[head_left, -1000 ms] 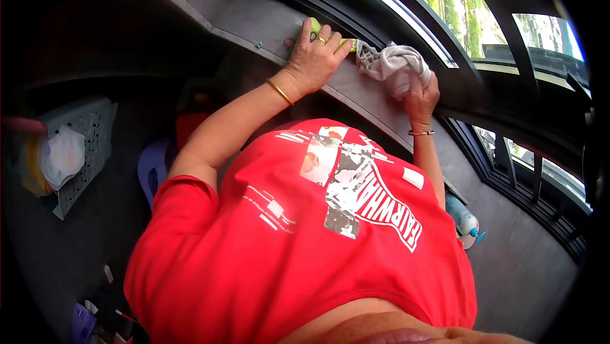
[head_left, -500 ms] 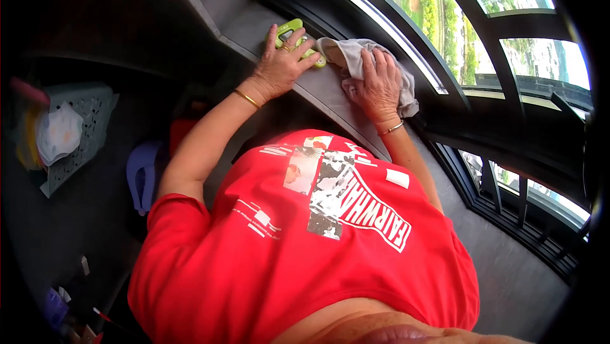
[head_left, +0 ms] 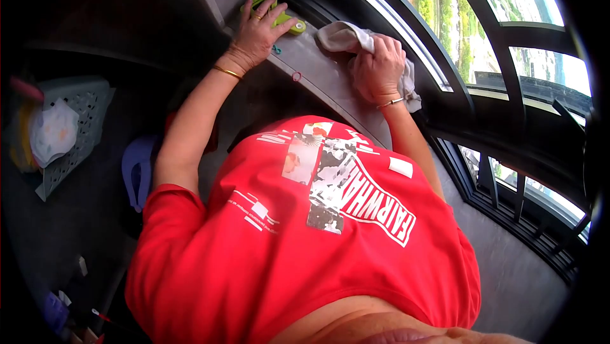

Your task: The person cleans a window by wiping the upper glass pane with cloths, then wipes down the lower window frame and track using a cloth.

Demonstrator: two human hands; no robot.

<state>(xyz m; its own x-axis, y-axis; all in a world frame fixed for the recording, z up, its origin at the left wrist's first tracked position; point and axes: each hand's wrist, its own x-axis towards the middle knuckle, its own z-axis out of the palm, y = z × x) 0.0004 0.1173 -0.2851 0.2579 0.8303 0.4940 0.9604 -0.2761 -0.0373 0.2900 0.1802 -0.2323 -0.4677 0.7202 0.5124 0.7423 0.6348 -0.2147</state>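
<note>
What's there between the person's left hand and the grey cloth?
In the head view: the end of a green tool, then bare ledge up to the cloth; a teal bit and red loop lie by the ledge's edge.

1 head-worn camera looks forward and down, close over the red shirt (head_left: 305, 217), toward the ledge (head_left: 318, 72).

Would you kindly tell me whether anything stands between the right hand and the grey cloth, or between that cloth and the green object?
Nothing visible: the right hand is on the grey cloth, and only ledge shows between the cloth and the green object.
</note>
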